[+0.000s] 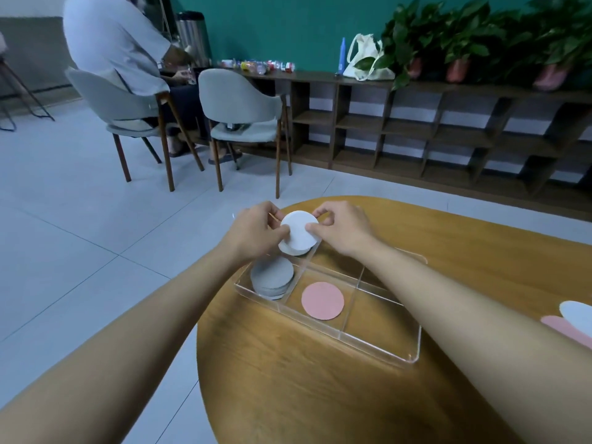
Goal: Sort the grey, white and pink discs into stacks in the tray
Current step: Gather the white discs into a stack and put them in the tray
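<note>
A clear acrylic tray (381, 344) with several compartments lies on the wooden table. Its near-left compartment holds a stack of grey discs (272, 278). A single pink disc (323, 301) lies flat in the compartment to the right of the grey stack. Over the far-left compartment, my left hand (256, 230) and my right hand (342, 229) pinch opposite edges of a white disc (299, 230), which sits on top of a stack of white discs (293, 249).
Loose white (576, 318) and pink (563, 328) discs lie at the table's right edge. The round table's left edge drops to a tiled floor. Two grey chairs, a seated person and a low wooden shelf stand beyond.
</note>
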